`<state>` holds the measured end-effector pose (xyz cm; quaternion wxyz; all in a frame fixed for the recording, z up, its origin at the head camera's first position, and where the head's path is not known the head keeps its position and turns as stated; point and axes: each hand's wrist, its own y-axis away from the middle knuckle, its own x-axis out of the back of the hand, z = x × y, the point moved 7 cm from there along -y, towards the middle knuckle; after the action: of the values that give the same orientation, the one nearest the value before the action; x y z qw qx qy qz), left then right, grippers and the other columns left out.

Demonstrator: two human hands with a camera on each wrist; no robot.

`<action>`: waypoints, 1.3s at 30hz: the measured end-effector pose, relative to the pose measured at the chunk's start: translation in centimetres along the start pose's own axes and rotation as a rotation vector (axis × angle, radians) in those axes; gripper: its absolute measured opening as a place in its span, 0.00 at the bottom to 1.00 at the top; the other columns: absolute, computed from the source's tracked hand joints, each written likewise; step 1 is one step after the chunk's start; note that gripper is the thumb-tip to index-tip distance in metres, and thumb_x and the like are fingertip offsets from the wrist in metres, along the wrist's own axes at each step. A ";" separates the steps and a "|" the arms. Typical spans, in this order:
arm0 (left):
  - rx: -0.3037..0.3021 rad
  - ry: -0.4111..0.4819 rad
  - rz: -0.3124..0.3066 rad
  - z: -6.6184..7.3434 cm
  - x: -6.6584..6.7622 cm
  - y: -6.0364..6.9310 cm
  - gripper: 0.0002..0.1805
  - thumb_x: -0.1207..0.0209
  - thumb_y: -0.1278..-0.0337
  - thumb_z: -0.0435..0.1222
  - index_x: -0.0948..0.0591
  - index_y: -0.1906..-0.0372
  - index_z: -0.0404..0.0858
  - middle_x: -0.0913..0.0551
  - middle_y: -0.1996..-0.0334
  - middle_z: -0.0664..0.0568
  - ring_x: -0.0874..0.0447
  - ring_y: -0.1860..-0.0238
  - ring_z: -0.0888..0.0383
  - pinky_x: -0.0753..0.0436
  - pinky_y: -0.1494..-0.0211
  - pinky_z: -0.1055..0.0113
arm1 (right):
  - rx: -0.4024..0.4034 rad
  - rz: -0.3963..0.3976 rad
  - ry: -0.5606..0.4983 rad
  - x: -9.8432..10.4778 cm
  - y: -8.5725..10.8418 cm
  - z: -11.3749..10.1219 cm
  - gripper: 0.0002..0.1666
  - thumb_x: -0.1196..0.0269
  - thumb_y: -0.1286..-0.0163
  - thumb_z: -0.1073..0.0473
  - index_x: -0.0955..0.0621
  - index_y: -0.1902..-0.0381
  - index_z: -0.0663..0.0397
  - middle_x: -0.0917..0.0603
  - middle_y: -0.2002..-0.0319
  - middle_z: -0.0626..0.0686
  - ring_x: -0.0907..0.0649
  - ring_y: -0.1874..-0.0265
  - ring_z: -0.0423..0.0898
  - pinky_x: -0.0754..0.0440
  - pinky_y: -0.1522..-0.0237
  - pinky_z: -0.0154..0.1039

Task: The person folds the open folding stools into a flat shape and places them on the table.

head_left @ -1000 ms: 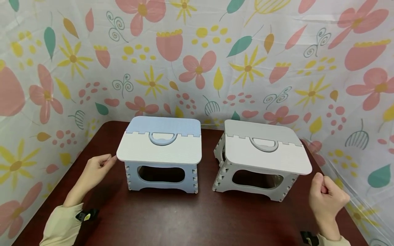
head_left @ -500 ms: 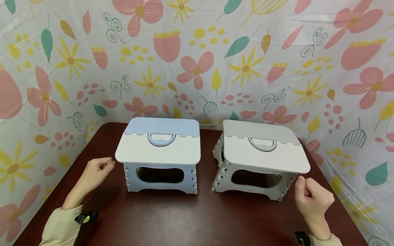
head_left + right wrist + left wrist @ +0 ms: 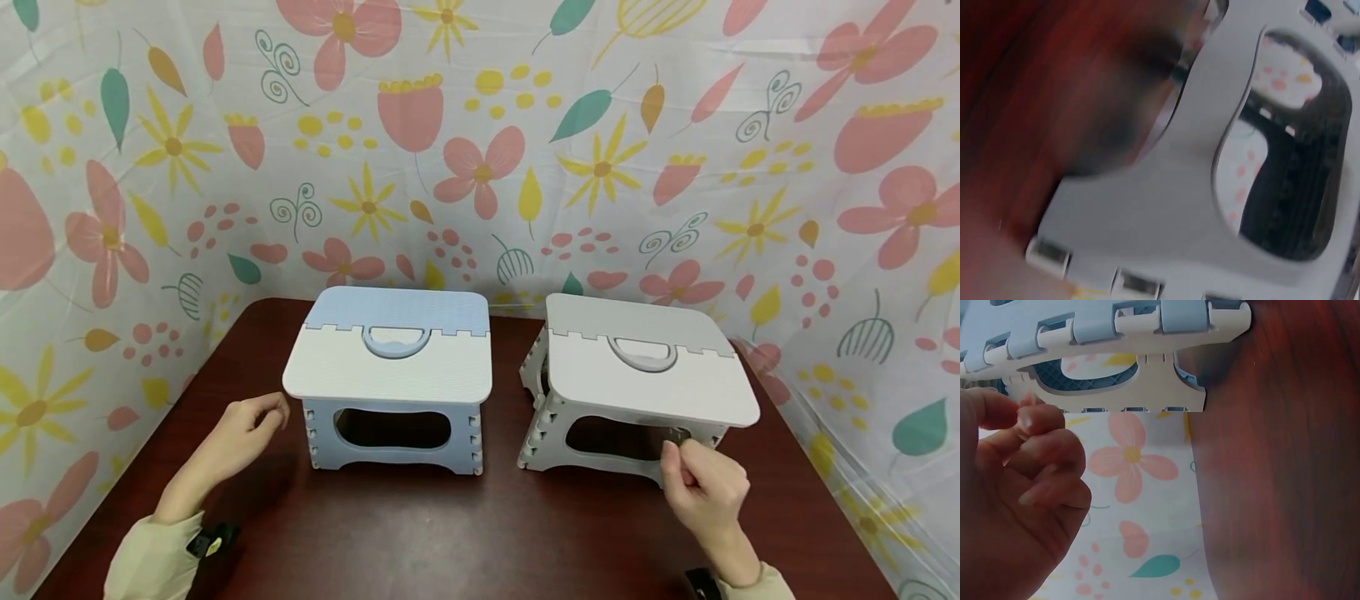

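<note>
A folding step stool with a blue and white top [image 3: 390, 379] stands upright at left centre, its loop handle lying flat. My left hand [image 3: 234, 440] hovers beside its front left corner, fingers loosely curled round nothing. The left wrist view shows that hand [image 3: 1035, 487] below the stool's side [image 3: 1116, 340]. A grey and white folding step stool [image 3: 652, 387] stands to the right, turned at an angle. My right hand [image 3: 707, 493] is a fist in front of its right leg, with nothing seen in it. The right wrist view shows this stool's grey side panel [image 3: 1147, 225], blurred.
Both stools stand on a dark red-brown table [image 3: 450, 533]. A floral curtain [image 3: 480, 100] hangs behind and along both sides of the table. A gap separates the stools. Straps with small dark devices [image 3: 213, 542] sit at the wrists.
My right hand has moved left, from beside the grey stool to in front of its right leg, staying fisted. The left hand's fingers have loosened slightly. Both stools stay put.
</note>
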<state>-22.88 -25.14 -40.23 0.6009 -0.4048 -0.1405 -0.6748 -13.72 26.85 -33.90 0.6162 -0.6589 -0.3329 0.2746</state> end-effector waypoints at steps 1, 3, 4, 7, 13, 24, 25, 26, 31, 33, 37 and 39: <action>0.006 0.009 -0.012 0.0 -0.1 0.0 0.15 0.56 0.39 0.22 0.28 0.77 0.42 0.34 0.83 0.59 0.38 0.83 0.68 0.35 0.78 0.70 | 0.010 -0.006 -0.012 -0.3 0.1 -0.2 0.34 0.43 0.33 0.62 0.46 0.95 0.53 0.48 0.91 0.43 0.50 0.88 0.33 0.58 0.78 0.24; 0.018 0.016 -0.030 0.0 -0.3 0.1 0.16 0.58 0.38 0.22 0.28 0.76 0.42 0.35 0.85 0.59 0.39 0.85 0.68 0.34 0.80 0.70 | 0.028 -0.022 -0.037 -0.9 0.3 -0.7 0.34 0.43 0.33 0.62 0.45 0.95 0.53 0.48 0.90 0.43 0.49 0.88 0.33 0.57 0.79 0.23; 0.026 0.017 -0.036 -0.1 -0.4 0.2 0.17 0.59 0.38 0.22 0.29 0.76 0.42 0.35 0.85 0.59 0.39 0.85 0.68 0.34 0.81 0.70 | 0.038 -0.034 -0.051 -1.2 0.4 -0.9 0.33 0.43 0.33 0.62 0.45 0.94 0.53 0.48 0.90 0.43 0.49 0.88 0.33 0.57 0.79 0.23; 0.043 0.016 -0.052 -0.1 -0.6 0.3 0.17 0.60 0.38 0.21 0.28 0.76 0.42 0.34 0.86 0.59 0.39 0.86 0.67 0.34 0.81 0.70 | 0.061 -0.074 -0.113 -2.1 0.6 -1.7 0.33 0.44 0.32 0.63 0.45 0.94 0.53 0.47 0.90 0.43 0.48 0.87 0.32 0.57 0.79 0.22; 0.071 0.023 -0.095 0.1 -0.8 0.6 0.14 0.59 0.39 0.22 0.27 0.74 0.38 0.34 0.85 0.58 0.39 0.85 0.67 0.34 0.81 0.70 | 0.095 -0.130 -0.211 -3.4 0.6 -3.0 0.32 0.44 0.32 0.66 0.44 0.93 0.52 0.46 0.89 0.43 0.48 0.86 0.31 0.56 0.78 0.20; 0.087 0.037 -0.136 0.8 -1.1 1.1 0.15 0.58 0.36 0.23 0.26 0.73 0.40 0.28 0.81 0.53 0.33 0.81 0.66 0.30 0.78 0.69 | 0.072 -0.272 -0.275 -5.3 1.3 -3.8 0.30 0.46 0.30 0.65 0.42 0.91 0.52 0.44 0.89 0.42 0.46 0.88 0.31 0.53 0.82 0.19; 0.088 0.035 -0.135 0.8 -1.1 1.0 0.15 0.58 0.36 0.23 0.26 0.73 0.41 0.27 0.81 0.53 0.32 0.81 0.67 0.30 0.78 0.69 | 0.072 -0.283 -0.283 -5.5 1.5 -3.9 0.30 0.46 0.30 0.65 0.42 0.91 0.52 0.44 0.89 0.42 0.46 0.88 0.31 0.53 0.82 0.19; 0.083 0.031 -0.134 0.8 -1.1 1.0 0.15 0.57 0.36 0.23 0.26 0.72 0.41 0.27 0.81 0.53 0.32 0.81 0.67 0.30 0.78 0.70 | 0.073 -0.293 -0.291 -5.7 1.6 -4.0 0.29 0.46 0.29 0.65 0.42 0.91 0.52 0.44 0.88 0.42 0.46 0.87 0.31 0.52 0.82 0.19; 0.028 0.008 -0.090 1.3 -1.0 1.0 0.12 0.58 0.30 0.27 0.25 0.66 0.40 0.26 0.80 0.55 0.31 0.80 0.68 0.29 0.77 0.71 | 0.050 -0.365 -0.307 -6.7 2.0 -4.5 0.29 0.46 0.28 0.64 0.41 0.90 0.51 0.44 0.88 0.42 0.45 0.86 0.31 0.51 0.80 0.19; 0.004 0.006 -0.063 1.6 -0.9 1.1 0.12 0.60 0.27 0.29 0.26 0.63 0.39 0.26 0.79 0.56 0.30 0.79 0.67 0.29 0.75 0.71 | 0.033 -0.403 -0.311 -7.1 2.1 -4.6 0.28 0.47 0.27 0.63 0.40 0.89 0.51 0.43 0.88 0.43 0.44 0.86 0.31 0.50 0.80 0.19; -0.010 0.005 -0.020 1.9 -0.8 1.1 0.13 0.64 0.24 0.32 0.27 0.59 0.38 0.26 0.76 0.55 0.30 0.78 0.65 0.31 0.75 0.71 | 0.004 -0.471 -0.319 -7.9 2.7 -4.7 0.26 0.46 0.26 0.61 0.37 0.87 0.50 0.41 0.86 0.43 0.42 0.85 0.30 0.47 0.79 0.18; -0.002 0.000 -0.009 2.0 -0.8 1.1 0.13 0.64 0.23 0.34 0.28 0.59 0.37 0.27 0.76 0.54 0.30 0.78 0.64 0.31 0.75 0.71 | -0.016 -0.501 -0.307 -8.2 3.1 -4.5 0.24 0.46 0.26 0.60 0.34 0.85 0.50 0.39 0.85 0.42 0.40 0.83 0.30 0.45 0.78 0.17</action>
<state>-21.16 -23.47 -39.85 0.5975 -0.4050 -0.1417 -0.6774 -15.09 17.61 -37.01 0.6020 -0.5117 -0.5767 0.2078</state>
